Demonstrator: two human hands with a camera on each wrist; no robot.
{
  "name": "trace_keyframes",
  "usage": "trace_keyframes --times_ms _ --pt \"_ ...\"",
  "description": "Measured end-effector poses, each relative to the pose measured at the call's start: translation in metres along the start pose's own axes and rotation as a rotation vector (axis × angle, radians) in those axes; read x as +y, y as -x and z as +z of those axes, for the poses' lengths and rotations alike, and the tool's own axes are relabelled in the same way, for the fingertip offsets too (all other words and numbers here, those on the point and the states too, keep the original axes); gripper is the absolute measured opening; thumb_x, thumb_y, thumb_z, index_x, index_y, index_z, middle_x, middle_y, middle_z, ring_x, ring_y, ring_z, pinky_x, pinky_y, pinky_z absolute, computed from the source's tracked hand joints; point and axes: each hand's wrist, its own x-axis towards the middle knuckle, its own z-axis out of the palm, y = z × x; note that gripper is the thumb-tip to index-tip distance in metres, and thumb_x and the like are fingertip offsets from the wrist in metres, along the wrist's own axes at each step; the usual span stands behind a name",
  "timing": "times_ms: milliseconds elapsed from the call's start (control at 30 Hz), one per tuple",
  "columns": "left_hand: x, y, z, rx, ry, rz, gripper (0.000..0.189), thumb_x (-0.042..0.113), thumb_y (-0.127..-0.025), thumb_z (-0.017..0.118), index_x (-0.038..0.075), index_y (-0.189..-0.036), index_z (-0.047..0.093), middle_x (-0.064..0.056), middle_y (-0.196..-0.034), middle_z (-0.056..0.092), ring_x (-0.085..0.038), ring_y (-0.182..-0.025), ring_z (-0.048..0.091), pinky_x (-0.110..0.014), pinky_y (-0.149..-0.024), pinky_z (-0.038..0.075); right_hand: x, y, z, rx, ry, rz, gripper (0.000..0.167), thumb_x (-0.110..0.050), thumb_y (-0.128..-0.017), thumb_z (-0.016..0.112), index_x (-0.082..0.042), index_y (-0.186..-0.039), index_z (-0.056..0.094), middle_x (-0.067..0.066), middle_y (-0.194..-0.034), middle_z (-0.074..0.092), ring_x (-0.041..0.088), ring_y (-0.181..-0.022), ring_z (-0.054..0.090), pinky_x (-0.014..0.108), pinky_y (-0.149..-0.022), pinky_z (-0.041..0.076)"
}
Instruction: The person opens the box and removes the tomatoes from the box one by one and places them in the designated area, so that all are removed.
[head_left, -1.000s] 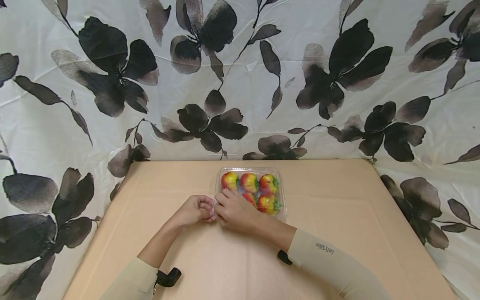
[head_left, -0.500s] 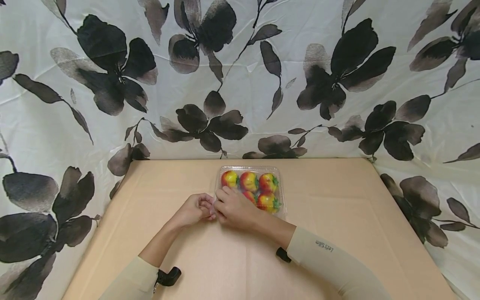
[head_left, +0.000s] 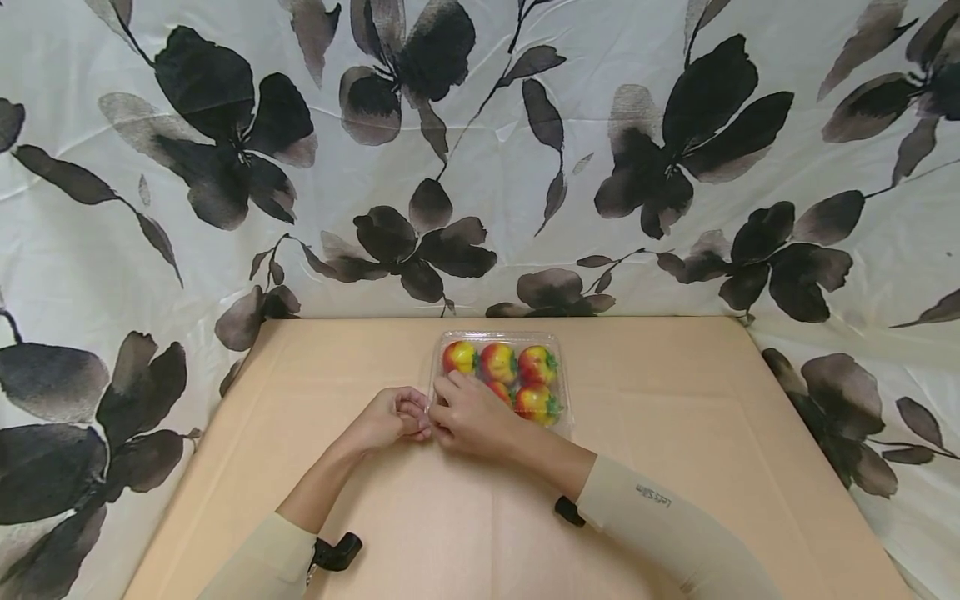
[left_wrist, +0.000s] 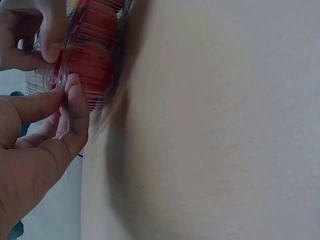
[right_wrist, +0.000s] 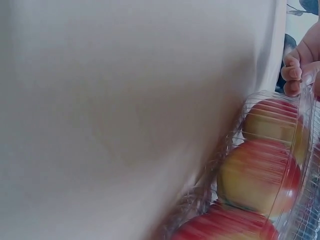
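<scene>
A clear plastic clamshell box point(head_left: 564, 392) lies on the table, its lid down over several red-and-yellow fruits point(head_left: 536, 365) with green leaves. My left hand point(head_left: 388, 419) pinches the rim at the box's near left corner between thumb and fingertips. Right beside it, my right hand point(head_left: 476, 421) reaches across the box and pinches the same edge, covering part of the fruit. In the left wrist view, both thumbs meet the ridged plastic rim point(left_wrist: 61, 75) close together. The right wrist view shows the box's ribbed side with red-yellow fruit point(right_wrist: 257, 175) behind it.
The table point(head_left: 675, 417) has a plain tan cover. Behind it hangs a white cloth point(head_left: 525, 167) printed with dark flowers. Black wrist devices point(head_left: 337, 552) sit at the sleeve cuffs.
Both hands keep nearly the same place at the box's left edge. The right hand's fingers shift only slightly; the box stays where it was.
</scene>
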Motion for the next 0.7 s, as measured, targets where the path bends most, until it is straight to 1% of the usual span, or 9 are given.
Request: trace_keyframes --times_ms 200,300,433,500,700 --pt "0.000 0.003 -0.001 -0.011 0.015 -0.012 0.025 -0.017 -0.092 0.056 -0.017 -0.117 0.054 -0.010 -0.085 0.066 -0.017 -0.077 0.072 -0.026 -0.074 0.065 -0.005 0.002 -0.007 -0.017 0.028 -0.009 0.012 -0.031 -0.091 0.076 -0.021 -0.097 0.078 0.000 -0.095 0.054 0.018 -0.087 0.049 0.028 -0.073 0.046" --pt "-0.001 0.005 -0.002 -0.015 0.018 -0.018 0.026 -0.016 -0.092 0.056 -0.017 -0.117 0.053 -0.010 -0.086 0.066 -0.017 -0.078 0.072 -0.026 -0.074 0.065 -0.008 0.004 -0.013 -0.044 0.007 -0.008 0.014 -0.031 -0.090 0.079 -0.022 -0.101 0.078 0.001 -0.097 0.055 0.018 -0.090 0.048 0.027 -0.076 0.047" --pt "-0.001 0.008 -0.003 -0.019 0.015 -0.024 0.026 -0.016 -0.093 0.057 -0.017 -0.118 0.053 -0.009 -0.086 0.066 -0.016 -0.077 0.071 -0.027 -0.074 0.065 -0.010 0.006 -0.020 -0.094 -0.034 -0.006 0.014 -0.029 -0.092 0.080 -0.023 -0.104 0.077 0.000 -0.102 0.054 0.016 -0.093 0.048 0.025 -0.081 0.047" --pt "-0.002 0.009 -0.004 -0.020 0.012 -0.025 0.026 -0.015 -0.093 0.058 -0.017 -0.118 0.053 -0.009 -0.086 0.066 -0.016 -0.077 0.071 -0.027 -0.074 0.065 -0.011 0.006 -0.023 -0.106 -0.050 -0.008 0.014 -0.028 -0.092 0.080 -0.024 -0.105 0.077 0.000 -0.104 0.055 0.016 -0.095 0.048 0.024 -0.082 0.047" --pt "-0.001 0.014 -0.006 -0.024 -0.002 -0.021 0.024 -0.015 -0.094 0.057 -0.017 -0.118 0.053 -0.010 -0.086 0.065 -0.017 -0.077 0.071 -0.026 -0.073 0.065 -0.014 0.009 -0.027 -0.080 -0.068 -0.033 0.017 -0.024 -0.092 0.080 -0.023 -0.108 0.078 0.002 -0.111 0.059 0.018 -0.102 0.054 0.026 -0.089 0.052"
